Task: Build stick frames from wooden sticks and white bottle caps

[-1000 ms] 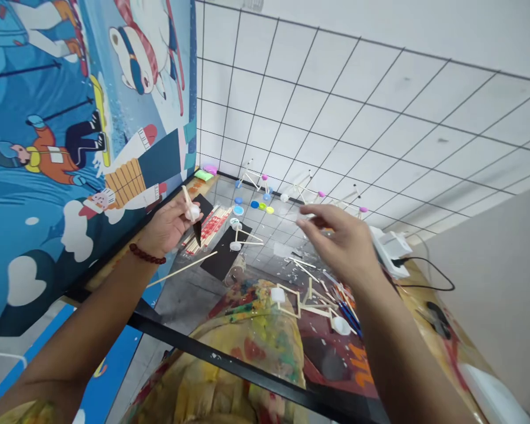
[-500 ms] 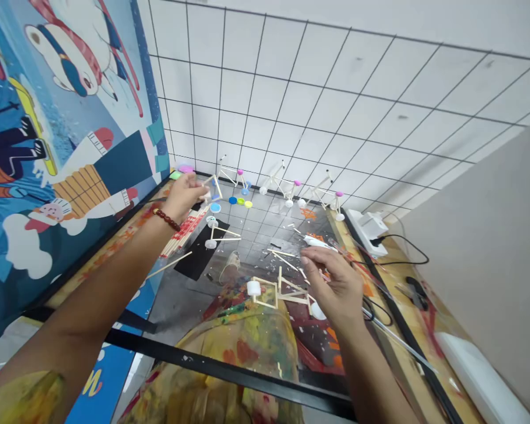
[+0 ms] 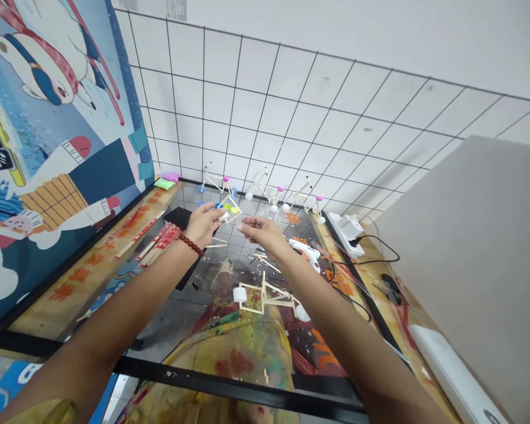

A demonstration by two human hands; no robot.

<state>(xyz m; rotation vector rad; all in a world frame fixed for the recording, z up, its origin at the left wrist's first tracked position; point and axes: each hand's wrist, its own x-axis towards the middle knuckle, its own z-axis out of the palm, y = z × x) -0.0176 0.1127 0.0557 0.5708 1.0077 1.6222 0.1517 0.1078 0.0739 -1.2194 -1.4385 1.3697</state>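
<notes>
Red-beaded left hand (image 3: 202, 225), open right hand (image 3: 262, 229) reach forward.

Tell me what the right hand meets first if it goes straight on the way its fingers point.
The right hand would most likely meet the small white piece at the fingertips of the left hand first, though depth is unclear from this view.
</notes>
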